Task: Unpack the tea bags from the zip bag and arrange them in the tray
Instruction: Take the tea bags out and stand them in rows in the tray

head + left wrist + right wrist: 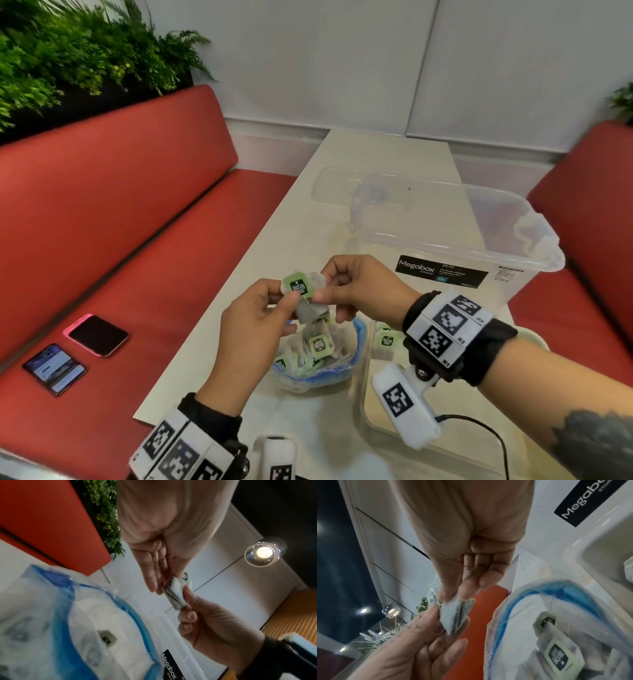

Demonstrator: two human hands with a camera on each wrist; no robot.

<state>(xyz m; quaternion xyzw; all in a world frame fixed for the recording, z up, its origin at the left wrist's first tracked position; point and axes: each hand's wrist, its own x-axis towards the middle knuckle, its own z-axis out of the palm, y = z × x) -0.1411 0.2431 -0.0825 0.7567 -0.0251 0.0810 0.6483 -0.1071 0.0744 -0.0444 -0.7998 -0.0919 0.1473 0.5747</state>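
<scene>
Hands, left and right, both pinch a small clump of tea bags just above the open zip bag; separating gently should spare strings before the tray beside it

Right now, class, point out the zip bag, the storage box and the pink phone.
zip bag [359, 334]: head view, on its blue zip rim.
storage box [442, 274]: head view, on its black label.
pink phone [97, 335]: head view, on its dark screen.

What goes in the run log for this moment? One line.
left hand: pinches tea bags | right hand: pinches same | above open zip bag | tray: some bags placed
</scene>
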